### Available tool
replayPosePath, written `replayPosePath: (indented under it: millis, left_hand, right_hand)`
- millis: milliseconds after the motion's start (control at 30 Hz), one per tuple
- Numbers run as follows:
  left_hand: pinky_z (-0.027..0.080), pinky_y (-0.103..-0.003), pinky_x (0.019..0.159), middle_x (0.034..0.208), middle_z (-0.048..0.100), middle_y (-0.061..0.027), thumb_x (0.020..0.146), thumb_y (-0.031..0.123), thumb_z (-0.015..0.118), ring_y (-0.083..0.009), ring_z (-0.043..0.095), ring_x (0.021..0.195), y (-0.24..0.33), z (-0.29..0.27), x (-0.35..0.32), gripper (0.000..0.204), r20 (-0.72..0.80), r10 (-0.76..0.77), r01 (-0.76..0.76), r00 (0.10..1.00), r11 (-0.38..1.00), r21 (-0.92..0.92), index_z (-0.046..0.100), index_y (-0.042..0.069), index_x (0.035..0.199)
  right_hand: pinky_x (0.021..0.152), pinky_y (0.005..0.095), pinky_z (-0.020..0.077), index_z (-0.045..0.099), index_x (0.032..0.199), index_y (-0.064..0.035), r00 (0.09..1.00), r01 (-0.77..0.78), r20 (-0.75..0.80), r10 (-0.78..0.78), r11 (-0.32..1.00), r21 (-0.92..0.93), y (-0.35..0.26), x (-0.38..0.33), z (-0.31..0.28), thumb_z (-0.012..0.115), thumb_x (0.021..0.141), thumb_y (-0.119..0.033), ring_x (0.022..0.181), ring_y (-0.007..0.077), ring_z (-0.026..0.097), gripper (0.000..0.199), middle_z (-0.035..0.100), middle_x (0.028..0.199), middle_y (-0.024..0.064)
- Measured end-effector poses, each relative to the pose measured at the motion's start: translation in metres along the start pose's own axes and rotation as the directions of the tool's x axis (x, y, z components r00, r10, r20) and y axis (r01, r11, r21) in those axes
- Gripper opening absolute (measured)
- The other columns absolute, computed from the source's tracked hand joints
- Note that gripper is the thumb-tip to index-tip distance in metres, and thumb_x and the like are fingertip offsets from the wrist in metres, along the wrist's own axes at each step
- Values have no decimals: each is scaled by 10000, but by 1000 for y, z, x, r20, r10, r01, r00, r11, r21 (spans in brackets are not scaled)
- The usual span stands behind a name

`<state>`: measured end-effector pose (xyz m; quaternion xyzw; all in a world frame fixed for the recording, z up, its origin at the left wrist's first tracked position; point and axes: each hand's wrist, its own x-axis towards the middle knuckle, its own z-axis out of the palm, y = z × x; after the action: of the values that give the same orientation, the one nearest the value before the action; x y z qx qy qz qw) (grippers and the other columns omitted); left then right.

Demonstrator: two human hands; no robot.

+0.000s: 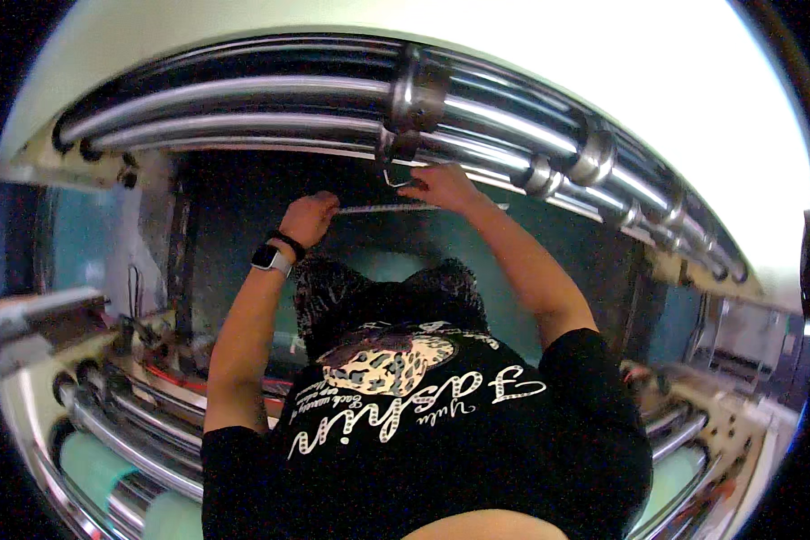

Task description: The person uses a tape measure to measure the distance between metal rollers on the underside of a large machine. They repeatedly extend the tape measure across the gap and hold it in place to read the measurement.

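Note:
My left hand (310, 219), with a watch and a dark band on its wrist, is closed on one end of a thin, pale ruler (382, 209) with fine marks. The ruler extends rightward and passes behind my right forearm. My right hand (443, 187) pinches a small L-shaped hex key (390, 180), its bent end just below a dark metal collar (399, 146) on a lower shaft. Whether the key's tip touches the collar I cannot tell. Above that sits a larger collar (414, 94) on the upper shafts.
Long polished shafts (243, 94) span the machine ahead, with more collars (594, 155) to the right. A pale cover (693, 81) curves above them. Behind me at lower left are metal rollers (144, 441), green rolls (94, 468) and red cables (175, 382).

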<state>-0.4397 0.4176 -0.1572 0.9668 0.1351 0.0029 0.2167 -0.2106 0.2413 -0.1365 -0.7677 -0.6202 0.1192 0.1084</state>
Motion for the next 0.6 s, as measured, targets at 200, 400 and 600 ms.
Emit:
replayPosePath:
  millis: [200, 400, 600]
  left_hand:
    - [436, -447, 627, 801, 562, -149, 792, 197, 486, -358, 540, 752, 2, -25, 55, 130, -112, 73, -73, 991, 997, 3, 533, 83, 834]
    - [402, -436, 588, 692, 533, -182, 787, 175, 502, -367, 526, 704, -6, -48, 89, 104, -119, 206, -215, 971, 974, -67, 524, 75, 804]
    - [407, -400, 578, 687, 556, -153, 792, 194, 511, -341, 544, 685, 17, -51, 100, 123, -105, 188, -199, 977, 973, -116, 539, 75, 798]
  right_hand:
    - [656, 370, 445, 557, 912, -74, 601, -290, -663, 446, 895, 339, 37, -97, -14, 478, 831, -166, 751, 306, 533, 146, 547, 800, 147]
    - [676, 332, 405, 497, 874, 27, 176, -375, -643, 745, 655, 656, 109, -164, 17, 439, 876, -171, 713, 266, 497, 206, 532, 790, 166]
    - [457, 175, 317, 529, 836, -85, 187, 54, -498, 847, 498, 866, 96, -149, 12, 460, 884, -262, 514, 30, 371, 195, 452, 653, -40]
